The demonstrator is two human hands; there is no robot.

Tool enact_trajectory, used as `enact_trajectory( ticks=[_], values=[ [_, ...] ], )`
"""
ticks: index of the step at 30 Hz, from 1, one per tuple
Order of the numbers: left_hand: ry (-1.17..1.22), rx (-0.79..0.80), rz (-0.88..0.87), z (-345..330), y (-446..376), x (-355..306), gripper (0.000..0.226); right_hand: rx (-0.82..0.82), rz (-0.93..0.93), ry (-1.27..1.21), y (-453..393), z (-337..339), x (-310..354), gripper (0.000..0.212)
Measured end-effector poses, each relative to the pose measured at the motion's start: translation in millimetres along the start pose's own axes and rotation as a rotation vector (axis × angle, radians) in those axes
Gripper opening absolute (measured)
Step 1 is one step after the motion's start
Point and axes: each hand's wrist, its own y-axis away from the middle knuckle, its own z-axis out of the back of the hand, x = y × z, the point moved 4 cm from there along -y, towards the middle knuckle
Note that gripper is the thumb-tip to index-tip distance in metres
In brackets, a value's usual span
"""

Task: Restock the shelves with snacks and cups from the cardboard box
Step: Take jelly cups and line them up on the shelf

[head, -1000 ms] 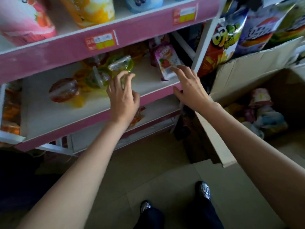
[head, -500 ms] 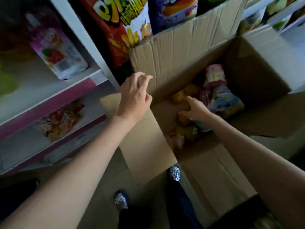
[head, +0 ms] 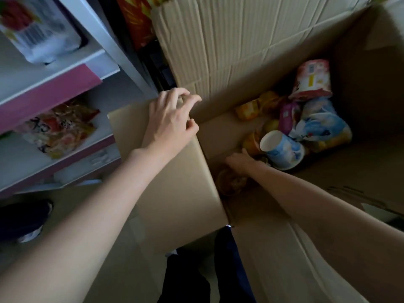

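Left hand [head: 170, 123], fingers loosely curled, rests on box [head: 218, 51] flap holding nothing; right hand [head: 241, 164] grip among cups [head: 282, 149] undeterminable; labels unreadable.

Both of your forearms are bare from the lower edge of the view up to the wrists, with no sleeve, watch, bracelet or glove on either. Your left hand [head: 169, 123] carries no ring that shows, and its nails are short and unpainted. Your right hand [head: 240, 164] lies in shadow, so its fingers cannot be made out in detail. Below, between your arms, you wear dark navy trousers [head: 227, 270], the cloth plain and unpatterned. A small bright glint [head: 228, 225] sits at the top edge of the trouser leg; what it belongs to cannot be told.
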Motion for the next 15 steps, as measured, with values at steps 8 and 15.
enact_trajectory(
  ticks=[8,15],
  values=[
    [0.039,0.142,0.029,3,-3,-4,0.053,-0.391,-0.138,-0.379,53,59,-23,0.016],
    [0.518,0.347,-0.172,13,-19,-51,0.079,-0.826,0.044,-1.146,162,167,-63,0.024]
  ],
)
